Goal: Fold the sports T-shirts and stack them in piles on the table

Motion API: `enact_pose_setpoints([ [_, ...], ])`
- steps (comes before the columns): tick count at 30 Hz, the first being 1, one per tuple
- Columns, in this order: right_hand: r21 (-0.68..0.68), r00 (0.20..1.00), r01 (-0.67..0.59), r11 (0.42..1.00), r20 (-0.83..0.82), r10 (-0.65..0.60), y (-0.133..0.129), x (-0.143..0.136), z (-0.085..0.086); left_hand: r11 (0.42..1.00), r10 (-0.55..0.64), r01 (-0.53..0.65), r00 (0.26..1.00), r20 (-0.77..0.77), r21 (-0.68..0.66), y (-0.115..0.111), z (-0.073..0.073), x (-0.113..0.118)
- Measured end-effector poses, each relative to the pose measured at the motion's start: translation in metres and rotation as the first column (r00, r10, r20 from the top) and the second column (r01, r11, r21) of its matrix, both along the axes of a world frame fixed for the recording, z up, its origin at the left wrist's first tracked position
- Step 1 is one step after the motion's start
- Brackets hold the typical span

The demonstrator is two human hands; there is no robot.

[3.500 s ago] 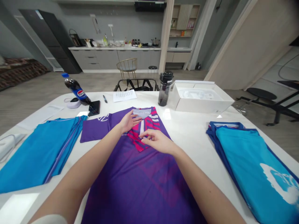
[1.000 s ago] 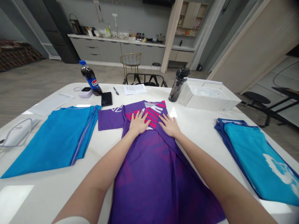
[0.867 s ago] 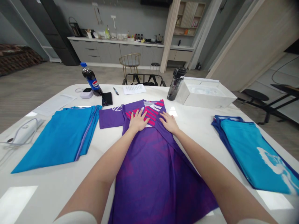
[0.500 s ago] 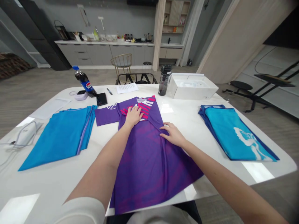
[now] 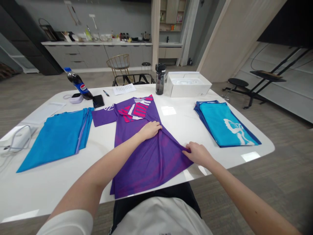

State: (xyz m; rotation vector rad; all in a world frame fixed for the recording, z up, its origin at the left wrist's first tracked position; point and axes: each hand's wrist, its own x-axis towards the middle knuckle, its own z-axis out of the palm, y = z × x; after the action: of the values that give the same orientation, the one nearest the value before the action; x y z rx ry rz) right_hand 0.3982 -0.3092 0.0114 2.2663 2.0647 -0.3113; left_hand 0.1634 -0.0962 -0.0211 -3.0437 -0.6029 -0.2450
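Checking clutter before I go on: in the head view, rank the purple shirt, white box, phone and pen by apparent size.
Largest to smallest:
Purple shirt, by a wide margin
White box
Phone
Pen

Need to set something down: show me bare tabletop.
Bare: between purple shirt and turquoise pile, in front of the white box; also the near left, below the blue garment. Crowded: far left, around cola bottle, phone and pen.

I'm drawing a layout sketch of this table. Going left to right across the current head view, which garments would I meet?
Blue garment → purple shirt, with the left hand on it and the right hand holding its edge → turquoise-topped pile with a white print.
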Motion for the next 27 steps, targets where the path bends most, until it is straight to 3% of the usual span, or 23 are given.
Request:
enact_pose_setpoints([
  [3,0.021,0.999,0.019,1.000,-0.031,-0.019,-0.011,-0.004,0.011,0.996,0.065,-0.062,0.997,-0.040,0.068,-0.003,0.003,0.008],
  [7,0.159,0.989,0.077,0.984,-0.138,-0.055,-0.026,-0.015,0.042,0.988,0.142,-0.140,0.990,-0.023,0.071,-0.007,0.015,0.014],
  [10,0.262,0.979,0.065,0.963,-0.204,-0.011,-0.036,-0.038,0.067,0.975,0.222,-0.223,0.973,0.066,0.020,-0.011,0.024,0.003],
  [13,0.335,0.965,-0.029,0.942,-0.235,0.113,-0.044,-0.073,0.074,0.959,0.281,-0.283,0.955,0.095,0.017,-0.024,0.027,-0.020],
  [16,0.344,0.940,-0.154,0.926,-0.239,0.245,-0.049,-0.107,0.055,0.946,0.310,-0.315,0.948,0.074,0.080,-0.051,0.021,-0.041],
  [19,0.338,0.923,-0.226,0.913,-0.225,0.312,-0.054,-0.127,0.022,0.972,0.200,-0.202,0.979,0.033,0.120,-0.084,0.012,-0.052],
  [23,0.363,0.923,-0.276,0.890,-0.157,0.351,-0.063,-0.129,-0.011,0.992,0.030,-0.032,0.999,0.011,0.126,-0.121,0.005,-0.065],
  [27,0.393,0.930,-0.301,0.869,-0.082,0.359,-0.081,-0.118,-0.022,0.989,-0.091,0.089,0.996,0.011,0.118,-0.152,0.005,-0.079],
])
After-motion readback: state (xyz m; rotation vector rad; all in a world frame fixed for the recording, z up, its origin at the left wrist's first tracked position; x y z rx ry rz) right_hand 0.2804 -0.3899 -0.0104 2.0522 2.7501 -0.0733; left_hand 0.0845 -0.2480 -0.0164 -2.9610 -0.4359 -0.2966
